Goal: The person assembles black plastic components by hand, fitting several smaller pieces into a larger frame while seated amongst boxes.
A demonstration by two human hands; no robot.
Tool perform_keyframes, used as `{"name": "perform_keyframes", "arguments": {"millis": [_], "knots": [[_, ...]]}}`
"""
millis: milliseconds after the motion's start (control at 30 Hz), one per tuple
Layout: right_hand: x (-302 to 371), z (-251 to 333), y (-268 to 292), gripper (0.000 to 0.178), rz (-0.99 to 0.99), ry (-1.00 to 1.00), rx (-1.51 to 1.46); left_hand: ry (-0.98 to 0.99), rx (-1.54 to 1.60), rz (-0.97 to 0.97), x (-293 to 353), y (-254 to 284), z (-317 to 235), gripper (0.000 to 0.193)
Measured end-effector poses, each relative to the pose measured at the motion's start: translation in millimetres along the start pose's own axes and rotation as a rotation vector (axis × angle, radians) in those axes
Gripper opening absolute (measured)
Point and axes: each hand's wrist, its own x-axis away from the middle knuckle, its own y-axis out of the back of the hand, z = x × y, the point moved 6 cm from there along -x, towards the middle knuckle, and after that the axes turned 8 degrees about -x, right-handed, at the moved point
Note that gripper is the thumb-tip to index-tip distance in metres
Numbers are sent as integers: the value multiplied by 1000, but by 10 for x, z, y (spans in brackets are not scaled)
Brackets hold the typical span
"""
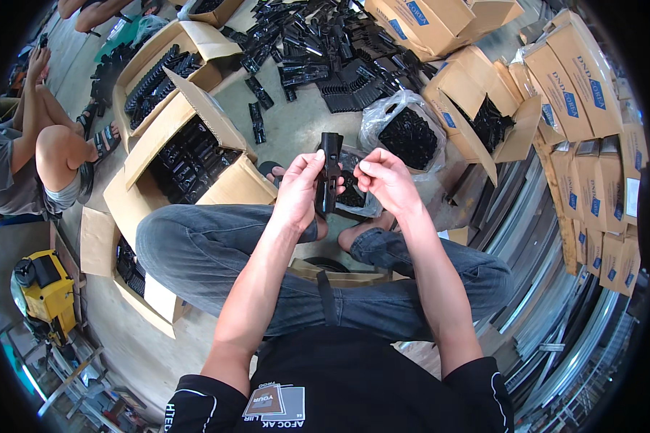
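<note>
My left hand [300,184] is closed around a long black part [329,153] with openings along its side, held upright above my lap. Just to the right of it, my right hand [391,182] is pinched, thumb against fingers. Whatever is between those fingertips, if anything, is too small to make out. Beneath the hands sits a small see-through bag [368,208] of little black pieces, partly hidden by them. A larger plastic bag [436,160] full of small black pieces stands beyond my right hand.
Ahead lies a big heap of black parts [296,76]. Open cartons of black parts stand on the left [235,189] and right [448,90]. A person [54,155] sits at the far left, near a yellow machine [53,289]. Stacked cartons [556,94] and long metal bars [534,289] line the right.
</note>
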Motion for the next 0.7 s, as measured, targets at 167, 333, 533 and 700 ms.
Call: {"name": "perform_keyframes", "arguments": {"millis": [167, 333, 533, 700], "knots": [[111, 78, -247, 9, -23, 40, 63, 0, -69, -32, -13, 27, 117, 21], [120, 65, -190, 15, -60, 144, 318, -19, -131, -49, 1, -76, 155, 21], [175, 95, -335, 18, -109, 344, 600, -61, -161, -80, -11, -74, 217, 19], [188, 84, -332, 16, -144, 438, 682, -126, -156, -81, -23, -89, 213, 16]]}}
